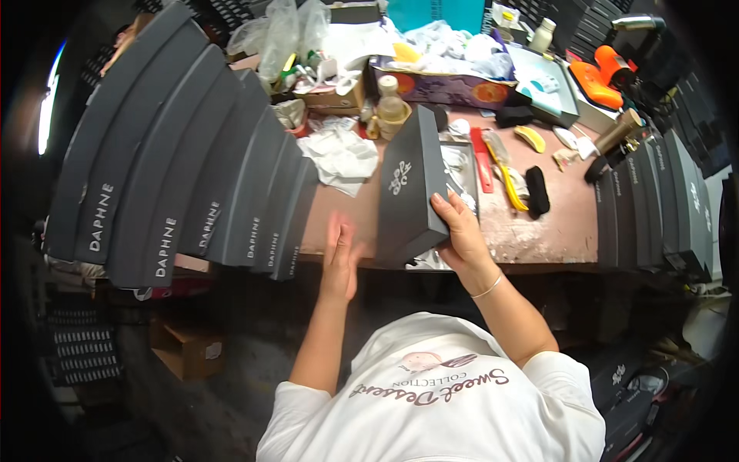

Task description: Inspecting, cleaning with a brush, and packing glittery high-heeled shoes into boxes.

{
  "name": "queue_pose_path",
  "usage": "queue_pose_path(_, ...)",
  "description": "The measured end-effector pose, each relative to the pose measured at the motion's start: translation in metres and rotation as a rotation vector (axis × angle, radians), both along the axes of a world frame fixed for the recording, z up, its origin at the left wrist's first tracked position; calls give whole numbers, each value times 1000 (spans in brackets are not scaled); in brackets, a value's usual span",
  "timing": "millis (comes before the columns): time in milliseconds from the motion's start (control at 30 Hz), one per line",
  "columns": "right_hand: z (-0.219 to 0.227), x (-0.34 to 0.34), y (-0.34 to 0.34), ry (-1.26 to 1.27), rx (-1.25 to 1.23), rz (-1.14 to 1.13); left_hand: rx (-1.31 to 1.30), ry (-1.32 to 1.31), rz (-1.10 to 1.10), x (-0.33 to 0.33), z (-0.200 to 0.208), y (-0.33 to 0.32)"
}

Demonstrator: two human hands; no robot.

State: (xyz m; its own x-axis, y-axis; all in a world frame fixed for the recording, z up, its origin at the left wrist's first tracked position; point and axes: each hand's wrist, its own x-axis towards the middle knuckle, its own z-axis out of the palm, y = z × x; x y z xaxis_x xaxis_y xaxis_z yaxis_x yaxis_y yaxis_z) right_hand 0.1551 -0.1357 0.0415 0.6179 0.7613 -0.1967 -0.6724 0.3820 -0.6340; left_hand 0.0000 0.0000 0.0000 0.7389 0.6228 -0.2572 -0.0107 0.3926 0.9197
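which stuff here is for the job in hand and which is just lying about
Likely the job:
- grey box, held in the right hand
- similar boxes at left and right

Seemingly lying about, untouched:
- crumpled paper
- red tool
- white bottle
- brown carton

White lettering (398, 177) on grey boxes (408, 212), brown-lettered shirt (435, 412)

Head-worn fisheye, near, downward onto worktable (566, 202)
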Motion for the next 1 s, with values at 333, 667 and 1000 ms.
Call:
queue_pose_path(333,32,-13,5,-559,-25,423,-837,-578,-311,21,-4,-44)
queue_pose_path(667,13,-33,-33,-1281,-317,41,-1103,-533,-161,7,-38,-71)
queue_pose_path(1000,37,-30,-48,-1860,-593,-23,-1150,-441,-5,5,-23,-82)
